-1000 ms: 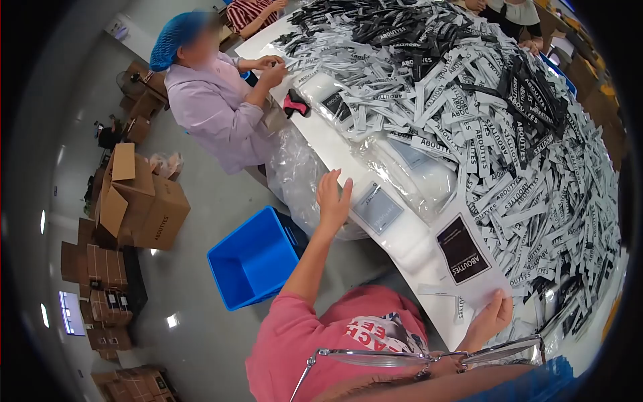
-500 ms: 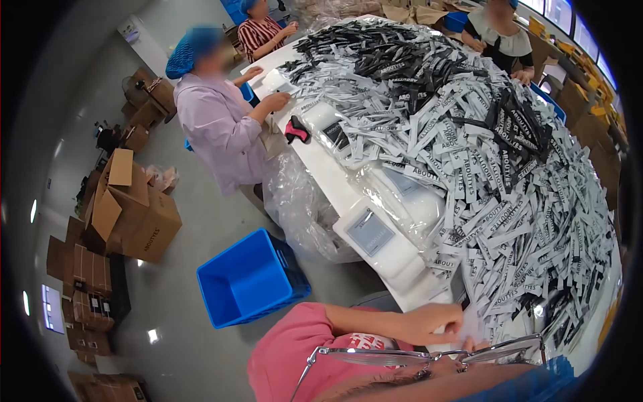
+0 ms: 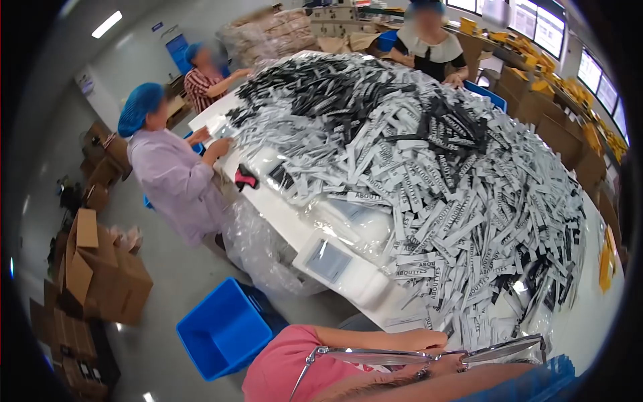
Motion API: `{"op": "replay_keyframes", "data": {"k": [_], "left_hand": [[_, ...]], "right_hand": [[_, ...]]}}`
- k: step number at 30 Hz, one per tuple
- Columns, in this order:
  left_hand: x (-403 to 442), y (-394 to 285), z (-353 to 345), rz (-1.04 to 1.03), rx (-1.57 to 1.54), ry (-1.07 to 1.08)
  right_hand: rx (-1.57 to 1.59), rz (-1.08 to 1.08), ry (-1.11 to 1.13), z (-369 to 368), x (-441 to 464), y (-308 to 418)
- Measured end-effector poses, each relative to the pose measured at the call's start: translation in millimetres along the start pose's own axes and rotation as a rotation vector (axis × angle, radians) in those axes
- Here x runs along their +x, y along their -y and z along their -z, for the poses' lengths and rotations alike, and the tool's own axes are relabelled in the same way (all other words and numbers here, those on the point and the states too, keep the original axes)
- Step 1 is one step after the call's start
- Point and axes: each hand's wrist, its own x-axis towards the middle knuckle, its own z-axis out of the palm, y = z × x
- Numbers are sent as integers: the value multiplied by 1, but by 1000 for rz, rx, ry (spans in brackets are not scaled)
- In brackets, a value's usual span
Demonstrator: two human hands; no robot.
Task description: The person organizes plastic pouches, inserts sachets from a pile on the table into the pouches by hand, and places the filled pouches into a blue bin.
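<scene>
My left hand is at the near edge of the table, fingers curled in and partly behind the glasses frame; what it holds, if anything, is hidden. My right hand does not show. Beside the left hand lie loose sachets from a big heap of white and black printed sachets. Up and to the left, a stack of white pouches lies at the table edge, its top pouch bearing a grey label. Clear plastic covers another labelled pouch.
A blue bin stands on the floor at left, with open cartons beyond. A co-worker in a lilac coat stands at the table's left side near a pink-and-black object. Two other people are at the far side. Clear plastic hangs off the edge.
My left hand has moved from over the pouches back toward my body. My right hand and the black-labelled white pouch it held have left view. The view has tilted up.
</scene>
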Motion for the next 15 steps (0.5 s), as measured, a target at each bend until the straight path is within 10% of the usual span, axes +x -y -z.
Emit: {"op": "replay_keyframes", "data": {"k": [3, 15], "left_hand": [[3, 1, -6, 34, -15, 36], [29, -18, -12, 38, -58, 243]], "right_hand": [[-247, -372, -120, -1, -9, -16], [-50, -686, -254, -16, -34, -72]]}}
